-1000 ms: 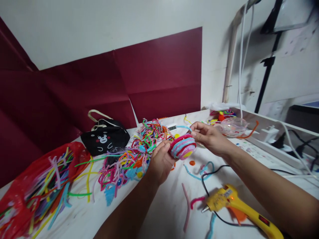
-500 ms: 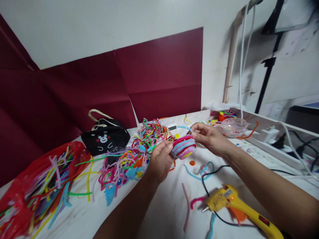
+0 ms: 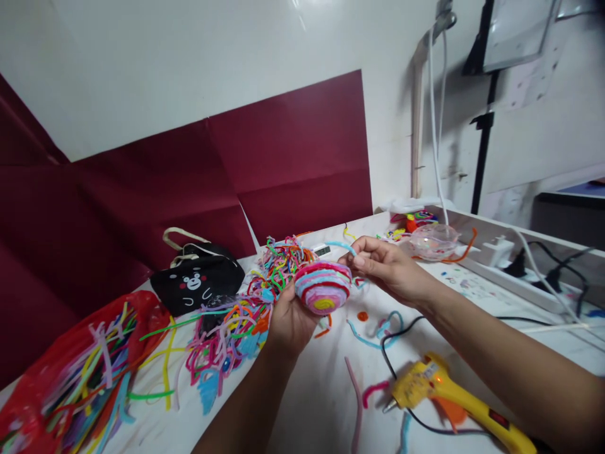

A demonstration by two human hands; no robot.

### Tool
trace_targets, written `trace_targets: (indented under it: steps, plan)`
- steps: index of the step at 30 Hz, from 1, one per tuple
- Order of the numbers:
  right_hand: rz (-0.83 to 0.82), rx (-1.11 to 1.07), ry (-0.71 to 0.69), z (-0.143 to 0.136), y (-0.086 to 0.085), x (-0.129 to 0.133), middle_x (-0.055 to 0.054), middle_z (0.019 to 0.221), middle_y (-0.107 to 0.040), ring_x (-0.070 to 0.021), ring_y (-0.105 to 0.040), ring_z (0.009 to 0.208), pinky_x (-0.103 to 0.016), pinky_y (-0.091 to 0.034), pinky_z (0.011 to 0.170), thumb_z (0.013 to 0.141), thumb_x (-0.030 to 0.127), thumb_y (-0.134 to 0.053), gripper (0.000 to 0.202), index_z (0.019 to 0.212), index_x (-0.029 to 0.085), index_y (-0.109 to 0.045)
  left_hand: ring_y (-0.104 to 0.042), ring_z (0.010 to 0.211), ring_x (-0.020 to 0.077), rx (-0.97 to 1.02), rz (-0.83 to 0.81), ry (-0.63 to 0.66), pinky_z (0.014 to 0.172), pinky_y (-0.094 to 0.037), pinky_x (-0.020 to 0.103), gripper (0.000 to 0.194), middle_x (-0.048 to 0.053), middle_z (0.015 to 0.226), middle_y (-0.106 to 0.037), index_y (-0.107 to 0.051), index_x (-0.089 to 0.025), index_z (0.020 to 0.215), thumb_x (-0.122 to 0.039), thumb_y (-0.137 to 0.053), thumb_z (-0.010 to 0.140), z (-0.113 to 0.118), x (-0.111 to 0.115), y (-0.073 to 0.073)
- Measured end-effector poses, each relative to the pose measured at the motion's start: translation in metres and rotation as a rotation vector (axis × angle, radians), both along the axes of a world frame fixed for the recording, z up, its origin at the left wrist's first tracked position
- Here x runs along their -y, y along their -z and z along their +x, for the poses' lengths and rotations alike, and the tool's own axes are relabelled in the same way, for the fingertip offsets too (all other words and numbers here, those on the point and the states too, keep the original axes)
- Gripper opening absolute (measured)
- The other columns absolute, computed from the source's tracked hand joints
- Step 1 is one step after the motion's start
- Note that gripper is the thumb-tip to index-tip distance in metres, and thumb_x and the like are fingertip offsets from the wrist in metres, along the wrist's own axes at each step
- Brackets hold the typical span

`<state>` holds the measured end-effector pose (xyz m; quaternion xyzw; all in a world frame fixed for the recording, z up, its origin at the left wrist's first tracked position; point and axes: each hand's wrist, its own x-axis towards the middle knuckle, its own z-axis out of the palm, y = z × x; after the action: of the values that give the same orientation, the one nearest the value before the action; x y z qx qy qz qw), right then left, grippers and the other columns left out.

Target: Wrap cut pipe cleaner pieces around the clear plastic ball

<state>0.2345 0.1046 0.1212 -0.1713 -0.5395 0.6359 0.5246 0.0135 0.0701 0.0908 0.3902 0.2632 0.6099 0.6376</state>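
Observation:
My left hand (image 3: 293,320) grips a rounded bowl shape wound from pipe cleaners (image 3: 324,287), striped red, pink, light blue and lilac with a yellow centre on its base. That base is tilted toward me. My right hand (image 3: 385,266) pinches a light blue pipe cleaner (image 3: 341,245) near the bowl's upper right edge; the strand arches left above the rim. Whether its far end is joined to the bowl I cannot tell. Below my right forearm lies a yellow hot glue gun (image 3: 418,381), its nozzle pointing left.
A heap of coloured pipe cleaners (image 3: 227,340) spreads left of my hands, beside a red plastic bag (image 3: 155,302) holding more. Behind stands a black drawstring bag (image 3: 198,277). Right are a clear plastic bowl (image 3: 433,241) and a power strip (image 3: 529,287). The glue gun's black cable (image 3: 384,347) curves across the table.
My left hand has turned the bowl so that its yellow-centred base faces me more. My right hand keeps its pinch on the light blue pipe cleaner. The camera view has shifted slightly.

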Motion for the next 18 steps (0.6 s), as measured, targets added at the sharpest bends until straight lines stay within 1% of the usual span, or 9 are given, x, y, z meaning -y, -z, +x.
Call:
trace_targets:
  steps: [3, 6, 9, 11, 15, 18]
  plan:
    - [0.015, 0.002, -0.009, -0.002, 0.001, 0.000, 0.000, 0.083, -0.083, -0.0156, -0.074, 0.077, -0.028, -0.057, 0.078, 0.063, 0.059, -0.112, 0.056, 0.083, 0.022, -0.074, -0.081, 0.122, 0.0382, -0.051, -0.010, 0.049, 0.100, -0.064, 0.052, 0.029, 0.009, 0.102, -0.087, -0.080, -0.031, 0.118, -0.045, -0.080, 0.092, 0.001, 0.003, -0.008]
    - [0.011, -0.003, -0.023, -0.006, 0.002, 0.001, 0.001, 0.078, -0.081, -0.0154, -0.071, 0.071, -0.028, -0.056, 0.073, 0.062, 0.056, -0.113, 0.054, 0.081, 0.022, -0.075, -0.083, 0.116, 0.0372, -0.089, -0.028, 0.047, 0.097, -0.065, 0.054, 0.033, 0.009, 0.101, -0.086, -0.080, -0.032, 0.121, -0.047, -0.079, 0.092, 0.001, 0.005, -0.012]
    - [-0.012, 0.001, -0.041, -0.010, 0.004, 0.002, 0.003, 0.071, -0.077, -0.0154, -0.066, 0.066, -0.028, -0.053, 0.068, 0.053, 0.045, -0.116, 0.053, 0.079, 0.024, -0.075, -0.083, 0.111, 0.0359, -0.104, -0.054, 0.028, 0.098, -0.065, 0.055, 0.033, 0.010, 0.103, -0.087, -0.080, -0.032, 0.122, -0.046, -0.076, 0.093, -0.001, 0.005, -0.010]
    - [-0.022, 0.007, -0.040, -0.013, 0.005, 0.003, 0.004, 0.068, -0.075, -0.0156, -0.063, 0.064, -0.028, -0.050, 0.066, 0.050, 0.041, -0.117, 0.053, 0.078, 0.024, -0.075, -0.083, 0.111, 0.0355, -0.103, -0.060, 0.027, 0.099, -0.065, 0.055, 0.033, 0.010, 0.105, -0.087, -0.080, -0.031, 0.123, -0.045, -0.075, 0.094, -0.002, 0.004, -0.009]
    - [-0.023, -0.016, -0.001, -0.016, 0.006, 0.006, 0.004, 0.065, -0.073, -0.0156, -0.061, 0.062, -0.028, -0.047, 0.063, 0.050, 0.040, -0.116, 0.052, 0.077, 0.024, -0.075, -0.083, 0.108, 0.0329, -0.086, -0.043, 0.029, 0.100, -0.063, 0.051, 0.030, 0.008, 0.102, -0.086, -0.079, -0.030, 0.123, -0.042, -0.075, 0.096, 0.001, 0.001, -0.005]
    - [-0.035, -0.038, 0.029, -0.016, 0.005, 0.009, 0.004, 0.066, -0.073, -0.0142, -0.061, 0.063, -0.027, -0.046, 0.064, 0.047, 0.039, -0.117, 0.055, 0.075, 0.022, -0.073, -0.082, 0.100, 0.0278, -0.059, -0.016, -0.032, 0.100, -0.062, 0.044, 0.028, 0.004, 0.097, -0.084, -0.077, -0.030, 0.120, -0.038, -0.080, 0.093, 0.006, -0.002, 0.000]
